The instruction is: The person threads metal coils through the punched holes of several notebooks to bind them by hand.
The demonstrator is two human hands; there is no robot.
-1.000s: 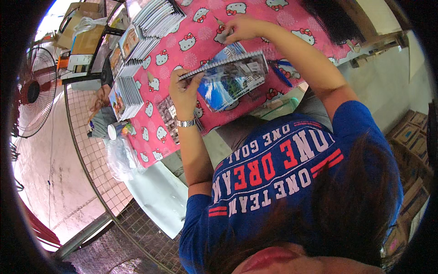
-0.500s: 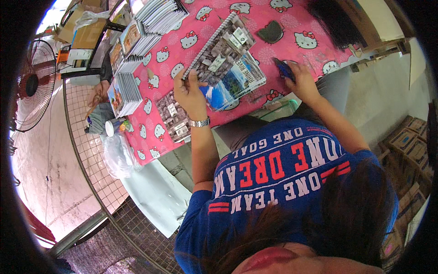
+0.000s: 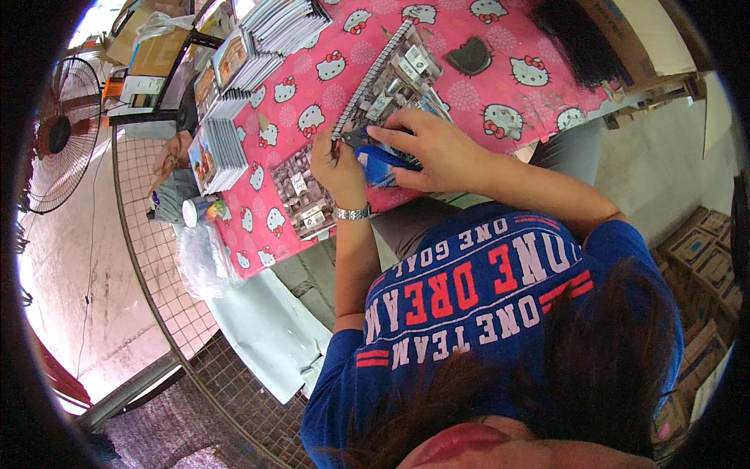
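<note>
Booklets with picture covers are lying in a fanned pile on the pink cartoon-cat tablecloth, right under both hands, and they are the thing being worked on. Nearest to the person, the left hand, with a silver watch on its wrist, is curling closed at the near left corner of the pile, and it looks like it is pinching that corner to keep the pile from sliding. Just beside it, the right hand is lying half closed across the near end of the pile, fingers bent down over something blue and a small dark piece poking out toward the left hand. I cannot tell what that piece is, or if the fingers are gripping it tight. Pressing down like this is probably keeping the pages flat and lined up. A little past the left hand, one more picture sheet is lying flat on the cloth. Farther out on that side, stacks of thin booklets are sitting in neat piles, likely so they are easy to reach. Far from the hands, a standing fan is on the floor, and brown boxes are piled on the right.
</note>
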